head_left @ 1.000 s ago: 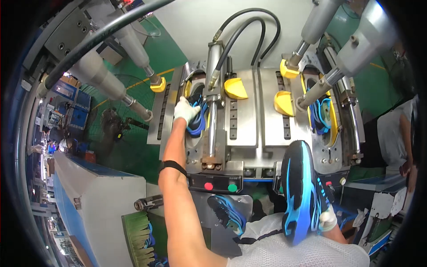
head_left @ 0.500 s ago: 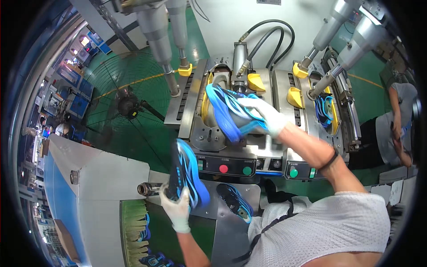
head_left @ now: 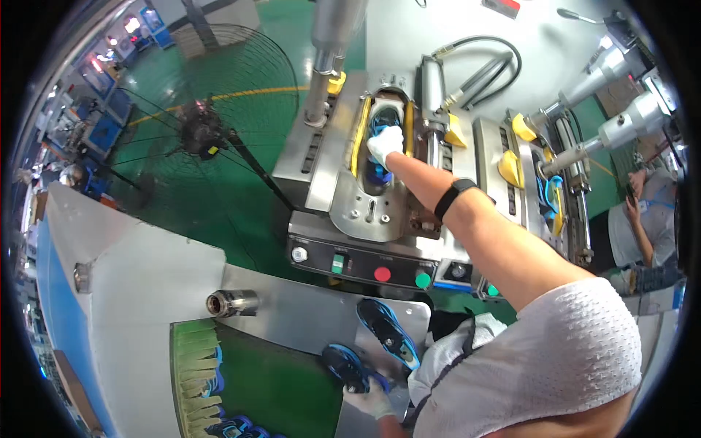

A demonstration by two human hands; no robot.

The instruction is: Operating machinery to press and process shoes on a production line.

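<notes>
My right hand [head_left: 385,144], in a white glove, is closed at the middle of a blue and black shoe [head_left: 383,123] lying in the long recess of a metal press. Yellow pads run along both sides of that recess. Low in the picture, my gloved left hand [head_left: 371,401] grips a second blue and black shoe [head_left: 346,366], sole up, at the edge of a metal shelf [head_left: 292,306]. Beside it on the shelf lies another dark-soled shoe [head_left: 387,332]. My glove hides part of the shoe in the press.
A control panel [head_left: 365,263] with red and green buttons fronts the press. Steel cylinders [head_left: 318,87] stand above it. Several shoes lie by a fringed curtain [head_left: 197,365] over a green belt [head_left: 285,379]. A large fan [head_left: 201,128] is at left; another person [head_left: 646,219] is at right.
My right hand has put its shoe down into the press recess. My left hand has brought its shoe from in front of the panel down to the shelf. The view has shifted.
</notes>
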